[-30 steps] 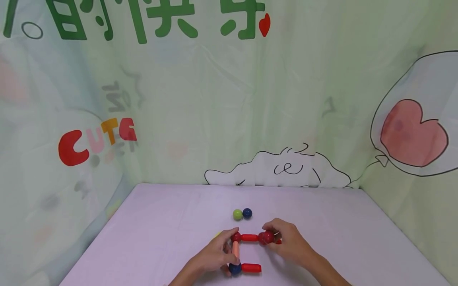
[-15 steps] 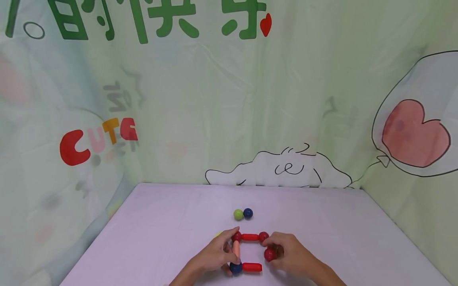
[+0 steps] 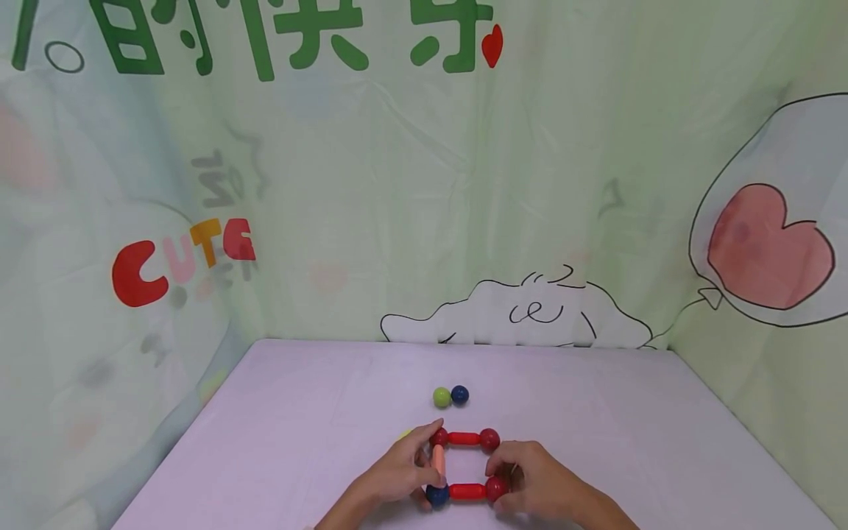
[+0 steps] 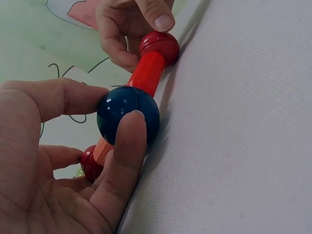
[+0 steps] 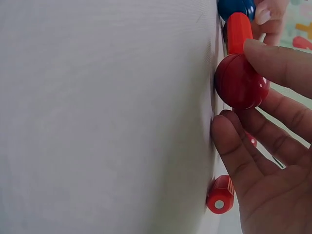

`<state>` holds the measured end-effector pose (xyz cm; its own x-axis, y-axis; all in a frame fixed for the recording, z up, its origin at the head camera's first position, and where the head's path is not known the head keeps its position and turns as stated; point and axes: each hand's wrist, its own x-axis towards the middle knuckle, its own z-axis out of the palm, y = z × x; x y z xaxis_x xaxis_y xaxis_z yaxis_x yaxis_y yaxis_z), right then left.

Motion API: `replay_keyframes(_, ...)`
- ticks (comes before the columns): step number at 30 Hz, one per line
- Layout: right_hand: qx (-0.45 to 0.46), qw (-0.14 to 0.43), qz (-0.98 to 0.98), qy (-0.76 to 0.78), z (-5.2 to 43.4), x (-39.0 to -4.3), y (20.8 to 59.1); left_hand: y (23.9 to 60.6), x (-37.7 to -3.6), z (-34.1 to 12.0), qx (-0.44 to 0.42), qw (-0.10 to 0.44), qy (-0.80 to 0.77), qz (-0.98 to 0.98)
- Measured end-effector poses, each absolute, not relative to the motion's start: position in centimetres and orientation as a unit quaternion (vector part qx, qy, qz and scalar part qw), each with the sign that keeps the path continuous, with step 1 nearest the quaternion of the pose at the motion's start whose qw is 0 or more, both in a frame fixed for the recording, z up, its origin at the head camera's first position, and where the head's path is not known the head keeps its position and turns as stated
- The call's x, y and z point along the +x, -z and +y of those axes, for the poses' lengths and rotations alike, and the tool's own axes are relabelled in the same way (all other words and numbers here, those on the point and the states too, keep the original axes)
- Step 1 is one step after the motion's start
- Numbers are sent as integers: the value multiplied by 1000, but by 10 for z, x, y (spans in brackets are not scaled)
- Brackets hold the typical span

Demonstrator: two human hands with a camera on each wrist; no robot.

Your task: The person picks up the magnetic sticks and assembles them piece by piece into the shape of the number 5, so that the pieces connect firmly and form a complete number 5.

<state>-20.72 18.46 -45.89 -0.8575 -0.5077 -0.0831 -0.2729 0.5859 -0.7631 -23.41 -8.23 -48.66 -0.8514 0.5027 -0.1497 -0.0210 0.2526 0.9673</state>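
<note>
Red ball [image 3: 497, 488] on near red rod [image 3: 467, 491], green ball [image 3: 441, 397], blue ball [image 3: 459, 395] behind

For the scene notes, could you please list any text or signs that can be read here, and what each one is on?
"CUTE", red and orange letters, on the backdrop cloth, left side.
"的快乐", large green characters, cut off by the top edge, on the same cloth; a red heart sign follows them.
Faint grey characters near "CUTE": too blurred to read.
The magnetic balls and rods carry no text.
</note>
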Motion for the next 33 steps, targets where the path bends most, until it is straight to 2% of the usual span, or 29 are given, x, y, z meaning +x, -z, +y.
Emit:
replay_keyframes(6, -230, 144, 877, 395, 185, -207, 456, 487, -234, -82, 156, 221, -592, 759)
replay_keyframes(11, -235, 117, 878, 399, 188, -207, 453, 486, -235, -83, 159, 220, -587, 762)
replay_keyframes(17, -224, 36, 900, 372, 191, -208, 451, 486, -235, -83, 157, 224, -589, 761)
replay_keyframes(23, -110, -37, 935, 335, 186, -209, 449, 485, -233, -84, 155, 225, -593, 757)
replay_keyframes(28, -38, -35, 956, 289, 183, -216, 454, 483, -233, -84, 161, 224, -595, 755)
replay_keyframes(33, -13, -14, 964, 267, 182, -223, 460, 483, -232, -83, 160, 220, -589, 761)
